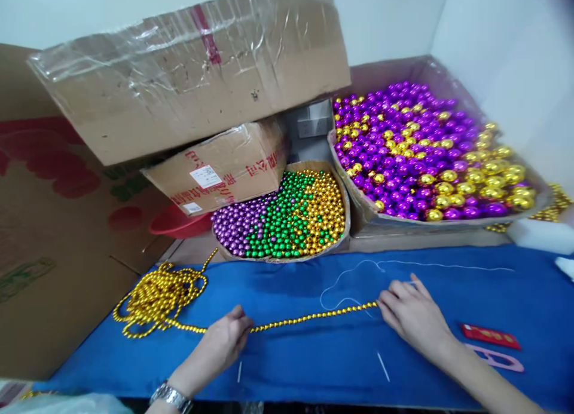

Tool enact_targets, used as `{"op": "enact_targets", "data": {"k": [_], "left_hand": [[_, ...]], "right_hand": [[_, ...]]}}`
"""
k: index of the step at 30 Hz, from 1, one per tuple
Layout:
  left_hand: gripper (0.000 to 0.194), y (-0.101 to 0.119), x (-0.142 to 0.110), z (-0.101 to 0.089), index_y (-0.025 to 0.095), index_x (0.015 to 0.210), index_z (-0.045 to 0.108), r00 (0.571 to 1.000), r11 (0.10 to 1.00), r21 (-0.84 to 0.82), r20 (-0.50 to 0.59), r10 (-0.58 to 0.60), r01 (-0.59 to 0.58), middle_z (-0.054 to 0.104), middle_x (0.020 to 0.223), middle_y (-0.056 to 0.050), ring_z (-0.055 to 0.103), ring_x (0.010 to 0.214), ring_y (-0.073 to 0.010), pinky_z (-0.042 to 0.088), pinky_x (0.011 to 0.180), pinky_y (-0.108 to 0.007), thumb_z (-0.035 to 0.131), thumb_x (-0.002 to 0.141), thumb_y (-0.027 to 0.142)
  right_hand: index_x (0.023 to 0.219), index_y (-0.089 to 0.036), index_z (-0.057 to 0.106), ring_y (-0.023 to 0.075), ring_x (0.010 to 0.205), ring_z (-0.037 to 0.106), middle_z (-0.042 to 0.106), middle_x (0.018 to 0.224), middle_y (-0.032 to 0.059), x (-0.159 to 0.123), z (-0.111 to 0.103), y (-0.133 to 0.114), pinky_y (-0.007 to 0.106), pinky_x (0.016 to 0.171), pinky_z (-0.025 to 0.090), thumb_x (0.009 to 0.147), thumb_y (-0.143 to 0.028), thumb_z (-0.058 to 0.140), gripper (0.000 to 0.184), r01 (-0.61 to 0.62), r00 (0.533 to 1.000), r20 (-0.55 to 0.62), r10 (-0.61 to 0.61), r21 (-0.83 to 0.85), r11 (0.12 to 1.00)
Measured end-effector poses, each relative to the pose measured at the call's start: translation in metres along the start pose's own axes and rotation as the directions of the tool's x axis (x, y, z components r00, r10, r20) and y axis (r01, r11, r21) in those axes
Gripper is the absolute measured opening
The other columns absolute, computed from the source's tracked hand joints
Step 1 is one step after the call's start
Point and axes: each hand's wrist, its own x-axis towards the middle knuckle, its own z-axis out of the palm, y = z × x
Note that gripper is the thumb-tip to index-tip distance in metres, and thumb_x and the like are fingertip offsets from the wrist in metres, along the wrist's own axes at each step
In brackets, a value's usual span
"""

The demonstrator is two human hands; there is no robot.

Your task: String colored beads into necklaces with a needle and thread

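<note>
A strand of small gold beads [309, 319] stretches between my two hands over the blue cloth. My left hand [228, 332], with a metal watch on its wrist, is closed around the strand. My right hand [406, 309] pinches its right end. From the left hand the strand runs back to a tangled heap of gold beads [161, 294] on the cloth. A thin white thread [345, 276] loops near the right hand and trails off to the right behind it. Two short white marks [382, 367] lie on the cloth in front of the hands.
Behind the blue cloth [287, 372] stand a box of purple, green and gold beads [282, 217] and a larger box of purple and gold beads [403, 145]. Cardboard boxes [215, 73] rise at the left. A red packet [491, 336] and a pink tool [497, 359] lie at the right.
</note>
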Motion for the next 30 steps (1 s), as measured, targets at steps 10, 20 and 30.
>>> {"op": "enact_targets", "data": {"k": [10, 20, 30], "left_hand": [[0.019, 0.003, 0.052, -0.012, 0.022, 0.072, 0.049, 0.993, 0.997, -0.077, -0.115, -0.020, 0.011, 0.060, 0.066, 0.001, 0.058, 0.063, -0.0177, 0.035, 0.057, -0.026, 0.038, 0.085, 0.015], [0.026, 0.006, 0.017, -0.066, 0.019, 0.073, 0.048, 0.989, 0.975, -0.219, -0.148, -0.007, -0.026, 0.056, 0.069, 0.002, 0.053, 0.065, -0.0125, 0.042, 0.059, -0.020, 0.032, 0.093, 0.024], [0.011, -0.074, -0.033, -0.069, 0.015, 0.084, 0.063, 0.912, 0.948, 0.018, -0.280, -0.301, 0.319, 0.065, 0.085, -0.003, 0.060, 0.087, -0.0206, 0.048, 0.080, -0.039, 0.055, 0.088, 0.022]], "right_hand": [[0.099, -0.020, 0.062, 0.0162, 0.088, 0.061, 0.062, 0.107, 0.0040, 0.074, 0.001, 0.001, 0.037, 0.078, 0.049, 0.089, -0.027, 0.057, 0.013, -0.154, 0.987, 0.050, 0.150, 0.094, 0.984], [0.107, -0.023, 0.058, 0.0089, 0.070, 0.065, 0.071, 0.079, -0.0041, 0.125, -0.025, -0.200, 0.015, 0.058, 0.044, 0.096, -0.032, 0.038, 0.024, 0.361, 0.886, -0.150, -0.439, 0.819, 0.447], [0.086, -0.021, 0.057, 0.0099, 0.066, 0.052, 0.054, 0.071, -0.0040, 0.123, -0.067, -0.162, 0.020, 0.060, 0.038, 0.098, -0.034, 0.033, 0.030, 0.303, 0.922, -0.205, -0.329, 0.910, 0.283]]}}
